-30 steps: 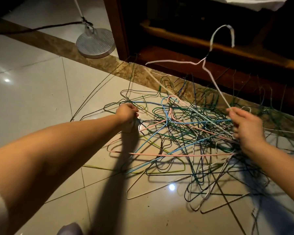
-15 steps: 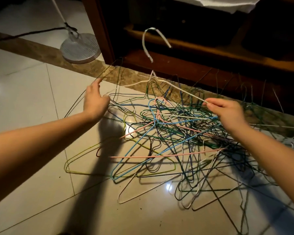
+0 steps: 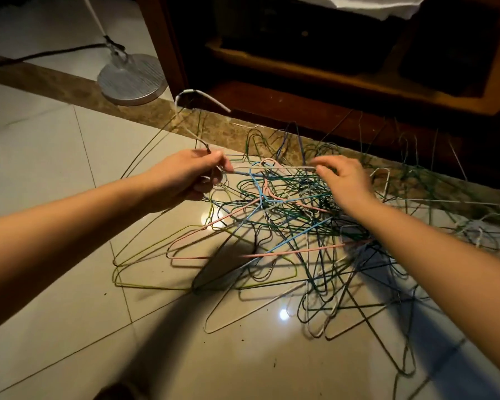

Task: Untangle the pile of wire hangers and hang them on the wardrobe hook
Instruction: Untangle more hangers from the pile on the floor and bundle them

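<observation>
- One white wire hanger (image 3: 191,91) is lifted just above the heap, its hook sticking up and away over the marble strip (image 3: 55,85) at the foot of the wardrobe (image 3: 300,105).
- The left hand (image 3: 189,176) grips this hanger at the twisted neck. Its fingers (image 3: 220,163) are curled closed round the wire, with the hook rising above the knuckles.
- From that grip a straight run of the white wire goes across to the right hand (image 3: 348,181), whose fingers (image 3: 326,162) pinch it near its far end.
- Directly under and between both hands lies the pile of hangers (image 3: 289,215): green, blue, pink, yellow and white wires, interlocked and spread over the tiled floor (image 3: 55,140).
- The pile's far edge reaches the marble strip, and several hooks poke up against the dark wood.
- Well off to the left, a round metal stand base (image 3: 132,79) sits beside the wardrobe's corner post.
</observation>
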Demonstrator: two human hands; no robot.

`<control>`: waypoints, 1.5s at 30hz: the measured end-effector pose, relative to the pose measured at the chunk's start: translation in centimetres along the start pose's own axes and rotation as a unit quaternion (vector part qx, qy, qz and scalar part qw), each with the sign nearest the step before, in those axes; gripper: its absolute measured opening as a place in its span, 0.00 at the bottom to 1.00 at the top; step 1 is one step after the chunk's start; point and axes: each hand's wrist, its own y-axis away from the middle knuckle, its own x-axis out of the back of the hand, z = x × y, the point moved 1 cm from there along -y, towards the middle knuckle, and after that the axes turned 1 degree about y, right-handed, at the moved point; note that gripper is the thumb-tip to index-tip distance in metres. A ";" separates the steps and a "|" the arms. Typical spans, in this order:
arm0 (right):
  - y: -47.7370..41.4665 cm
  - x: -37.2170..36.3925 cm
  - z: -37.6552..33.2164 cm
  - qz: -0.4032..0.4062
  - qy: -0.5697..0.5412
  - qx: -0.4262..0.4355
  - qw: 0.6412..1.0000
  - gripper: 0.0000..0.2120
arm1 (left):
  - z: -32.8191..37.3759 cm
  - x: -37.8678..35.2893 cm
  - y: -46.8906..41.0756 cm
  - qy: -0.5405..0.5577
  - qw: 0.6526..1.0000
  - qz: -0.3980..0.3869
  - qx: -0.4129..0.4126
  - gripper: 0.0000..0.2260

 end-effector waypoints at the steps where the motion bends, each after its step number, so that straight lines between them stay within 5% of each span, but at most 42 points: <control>1: 0.1 -0.1 -0.3 0.019 0.027 -0.016 0.999 0.13 | -0.2 0.4 0.4 0.009 1.000 0.017 -0.005 0.13; 5: 0.8 -1.1 -1.0 0.067 0.060 -0.094 0.991 0.17 | -0.8 3.1 2.3 0.072 0.988 0.131 -0.049 0.14; 11: 1.8 -5.4 -1.9 -0.141 0.113 -0.101 0.978 0.16 | -4.2 5.1 4.4 -0.045 0.957 0.280 -0.067 0.15; 19: 1.2 -10.5 -4.9 -0.207 0.107 -0.120 0.965 0.22 | -8.2 5.8 2.6 -0.182 0.948 0.258 -0.052 0.11; 31: -0.4 -12.3 -5.4 -0.146 0.200 -0.193 0.950 0.18 | -10.3 5.0 1.3 -0.183 0.942 0.268 -0.089 0.10; 36: 0.2 -11.6 -5.4 -0.101 0.119 -0.248 0.956 0.15 | -10.2 2.6 0.7 -0.158 0.940 0.261 -0.150 0.17; 41: 1.4 -12.0 -5.4 0.017 -0.133 -0.325 0.936 0.07 | -8.8 0.3 -1.1 -0.150 0.942 0.248 -0.166 0.07; 45: 3.2 -12.1 -5.9 0.062 -0.222 -0.320 0.919 0.09 | -8.3 -1.1 -2.7 -0.182 0.943 0.242 -0.140 0.05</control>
